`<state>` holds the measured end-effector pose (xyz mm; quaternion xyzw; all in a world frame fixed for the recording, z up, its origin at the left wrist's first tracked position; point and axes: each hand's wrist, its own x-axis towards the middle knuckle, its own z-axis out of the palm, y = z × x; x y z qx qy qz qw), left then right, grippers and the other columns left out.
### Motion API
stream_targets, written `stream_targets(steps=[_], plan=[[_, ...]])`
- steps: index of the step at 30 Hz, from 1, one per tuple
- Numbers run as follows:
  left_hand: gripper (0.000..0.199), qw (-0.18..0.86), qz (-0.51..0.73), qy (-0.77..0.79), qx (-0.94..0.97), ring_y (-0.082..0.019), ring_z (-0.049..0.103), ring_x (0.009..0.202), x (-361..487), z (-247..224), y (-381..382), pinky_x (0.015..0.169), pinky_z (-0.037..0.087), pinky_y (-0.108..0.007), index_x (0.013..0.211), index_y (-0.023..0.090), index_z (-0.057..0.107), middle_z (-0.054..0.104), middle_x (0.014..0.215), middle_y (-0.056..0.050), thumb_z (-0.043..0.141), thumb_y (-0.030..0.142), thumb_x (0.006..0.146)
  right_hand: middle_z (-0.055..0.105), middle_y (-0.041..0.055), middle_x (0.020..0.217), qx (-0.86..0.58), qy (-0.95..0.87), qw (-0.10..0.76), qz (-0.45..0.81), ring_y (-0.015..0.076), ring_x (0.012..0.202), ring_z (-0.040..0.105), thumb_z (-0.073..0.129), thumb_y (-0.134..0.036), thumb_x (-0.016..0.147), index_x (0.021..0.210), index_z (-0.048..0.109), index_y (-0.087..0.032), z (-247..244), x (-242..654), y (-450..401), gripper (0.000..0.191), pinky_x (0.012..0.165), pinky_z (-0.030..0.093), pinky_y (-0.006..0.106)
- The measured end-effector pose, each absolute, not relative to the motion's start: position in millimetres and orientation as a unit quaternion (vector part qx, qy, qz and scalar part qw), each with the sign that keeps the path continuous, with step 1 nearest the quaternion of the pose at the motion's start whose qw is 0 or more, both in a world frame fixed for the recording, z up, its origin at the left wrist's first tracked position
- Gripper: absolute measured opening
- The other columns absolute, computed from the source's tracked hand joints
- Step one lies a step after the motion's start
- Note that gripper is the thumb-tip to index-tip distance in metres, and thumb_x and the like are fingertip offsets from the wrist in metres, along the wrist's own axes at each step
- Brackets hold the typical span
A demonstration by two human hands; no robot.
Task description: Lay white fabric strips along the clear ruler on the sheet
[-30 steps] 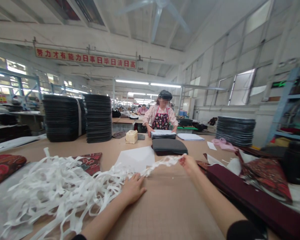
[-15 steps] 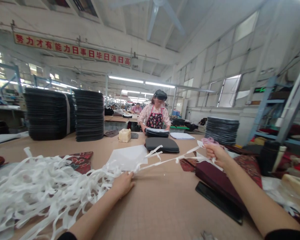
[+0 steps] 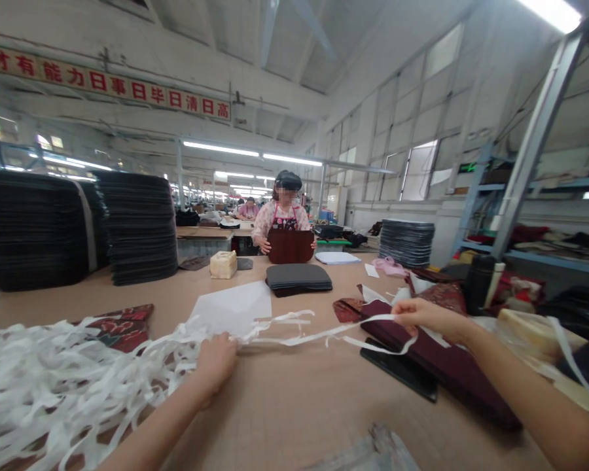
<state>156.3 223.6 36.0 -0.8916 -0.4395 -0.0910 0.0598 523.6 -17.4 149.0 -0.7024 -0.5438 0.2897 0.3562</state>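
Observation:
A large tangled heap of white fabric strips covers the left side of the brown table. At the heap's right edge rests my left hand, its fingers closed on the strips there. My right hand pinches a white strip that stretches across from the heap, with a loose end hanging below the hand. A white sheet lies behind my left hand. Beneath and beside my right hand are a dark maroon folded cloth and a black flat object.
Tall black stacks stand at the left. A grey-topped stack and a yellowish block lie mid-table. Across the table, a person holds a dark brown panel. Another stack and a black bottle stand right.
The view has turned right. My right hand has come lower and nearer, and the strip in it now sags slightly. The person opposite has raised a brown panel.

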Motion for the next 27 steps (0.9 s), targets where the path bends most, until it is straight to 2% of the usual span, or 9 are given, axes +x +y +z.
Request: stream_targets(steps=[4, 8, 10, 12, 14, 18, 21, 25, 27], plan=[[0.029, 0.015, -0.159, -0.344, -0.925, -0.029, 0.053, 0.102, 179, 59, 184, 0.085, 0.041, -0.044, 0.089, 0.012, 0.064, 0.059, 0.103, -0.016, 0.036, 0.005, 0.083, 0.05, -0.0042, 0.05, -0.661, -0.564, 0.405, 0.284, 0.0093, 0.045, 0.044, 0.063, -0.049, 0.071, 0.075, 0.054, -0.015, 143, 495, -12, 0.035, 0.045, 0.031, 0.021], [0.039, -0.079, -0.23, -0.227, -0.943, -0.017, 0.046, 0.115, 216, 80, 133, 0.097, 0.035, -0.027, 0.124, 0.022, 0.046, 0.052, 0.126, -0.005, 0.049, 0.025, 0.085, 0.05, -0.0058, 0.048, -0.608, -0.587, 0.408, 0.346, 0.0067, 0.039, 0.043, 0.063, -0.044, 0.074, 0.077, 0.052, -0.015, 136, 455, 2, 0.031, 0.039, 0.028, 0.018], [0.055, -0.231, -0.282, -0.163, -0.917, -0.018, 0.047, 0.114, 233, 85, 114, 0.095, 0.037, -0.027, 0.13, 0.02, 0.04, 0.049, 0.129, -0.007, 0.058, 0.032, 0.079, 0.05, -0.0063, 0.047, -0.582, -0.607, 0.392, 0.373, 0.0062, 0.037, 0.043, 0.063, -0.042, 0.075, 0.077, 0.052, -0.015, 135, 433, 9, 0.029, 0.038, 0.031, 0.017], [0.038, -0.376, -0.308, -0.119, -0.866, -0.019, 0.057, 0.094, 245, 87, 106, 0.083, 0.044, -0.028, 0.111, 0.018, 0.057, 0.064, 0.104, -0.006, 0.06, 0.032, 0.075, 0.051, -0.006, 0.05, -0.559, -0.617, 0.375, 0.409, 0.0061, 0.036, 0.044, 0.063, -0.042, 0.075, 0.079, 0.053, -0.015, 135, 418, 13, 0.029, 0.036, 0.032, 0.016], [0.021, -0.439, -0.314, -0.129, -0.832, -0.015, 0.056, 0.062, 248, 89, 114, 0.063, 0.045, -0.025, 0.081, 0.016, 0.064, 0.061, 0.064, 0.0, 0.052, 0.032, 0.077, 0.055, -0.0043, 0.057, -0.541, -0.599, 0.378, 0.453, 0.0046, 0.034, 0.041, 0.062, -0.045, 0.075, 0.087, 0.053, -0.016, 133, 415, 13, 0.034, 0.031, 0.026, 0.015], [0.036, -0.459, -0.349, -0.221, -0.786, -0.008, 0.032, 0.036, 223, 94, 164, 0.04, 0.031, -0.019, 0.082, 0.014, 0.058, 0.034, 0.047, 0.008, 0.034, 0.041, 0.081, 0.052, -0.004, 0.06, -0.539, -0.537, 0.416, 0.497, -0.0011, 0.031, 0.021, 0.066, -0.047, 0.071, 0.098, 0.054, -0.014, 120, 439, 9, 0.044, 0.031, 0.006, 0.016], [0.042, -0.451, -0.354, -0.277, -0.771, -0.007, 0.021, 0.033, 193, 93, 201, 0.036, 0.022, -0.018, 0.091, 0.011, 0.057, 0.024, 0.045, 0.012, 0.031, 0.042, 0.08, 0.041, -0.0072, 0.053, -0.559, -0.501, 0.471, 0.464, 0.0, 0.036, 0.02, 0.07, -0.042, 0.068, 0.091, 0.059, -0.011, 107, 462, 11, 0.04, 0.035, 0.006, 0.017], [0.039, -0.407, -0.315, -0.299, -0.804, -0.011, 0.041, 0.04, 167, 80, 208, 0.044, 0.034, -0.023, 0.093, 0.009, 0.062, 0.04, 0.045, 0.008, 0.045, 0.036, 0.071, 0.037, -0.0085, 0.05, -0.564, -0.474, 0.546, 0.399, 0.0014, 0.036, 0.018, 0.07, -0.037, 0.065, 0.085, 0.057, -0.013, 107, 470, 21, 0.034, 0.035, 0.006, 0.018], [0.043, -0.39, -0.282, -0.274, -0.833, -0.018, 0.058, 0.065, 163, 74, 195, 0.063, 0.044, -0.028, 0.101, 0.012, 0.063, 0.06, 0.066, 0.0, 0.057, 0.025, 0.061, 0.039, -0.0086, 0.051, -0.562, -0.475, 0.559, 0.382, 0.0015, 0.036, 0.017, 0.069, -0.037, 0.064, 0.085, 0.056, -0.015, 116, 465, 26, 0.034, 0.034, 0.005, 0.018]])
